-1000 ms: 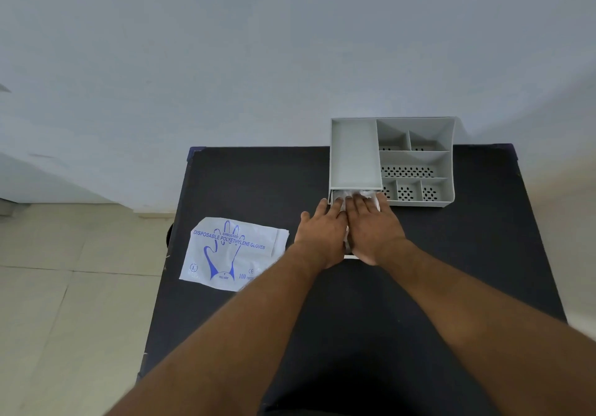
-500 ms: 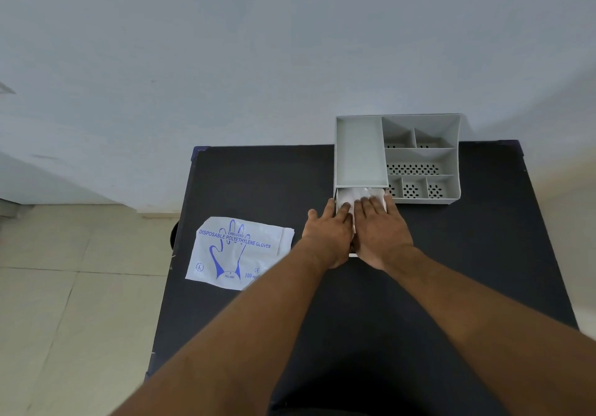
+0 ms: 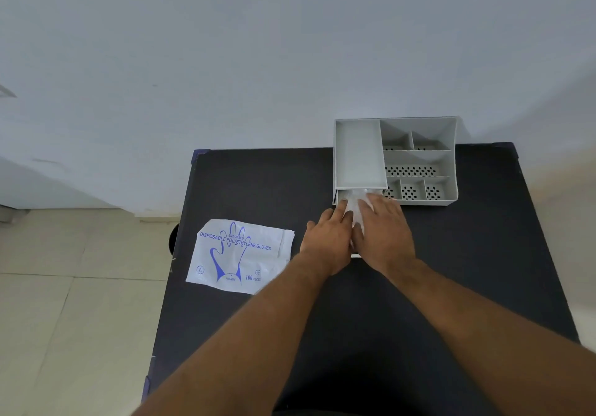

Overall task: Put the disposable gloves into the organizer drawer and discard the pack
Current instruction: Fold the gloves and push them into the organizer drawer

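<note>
A grey desk organizer [image 3: 419, 154] stands at the back of the black table [image 3: 451, 270]. Its drawer is pulled out toward me, with only a bit of white front edge [image 3: 355, 256] showing under my hands. A wad of clear disposable gloves [image 3: 354, 204] lies in the drawer. My left hand [image 3: 325, 238] and my right hand [image 3: 385, 231] lie side by side, palms down and fingers flat, pressing on the gloves. The flat white glove pack [image 3: 240, 256] with blue print lies on the table to the left, apart from my left hand.
A pale wall rises right behind the table. Tiled floor [image 3: 64, 319] lies to the left, and a dark round object [image 3: 173, 239] peeks out past the table's left edge. The organizer's upper compartments hold nothing.
Both hands stay pressed on the gloves in the drawer. A little more of the gloves shows ahead of my fingertips than a second ago. The pack has not moved.
</note>
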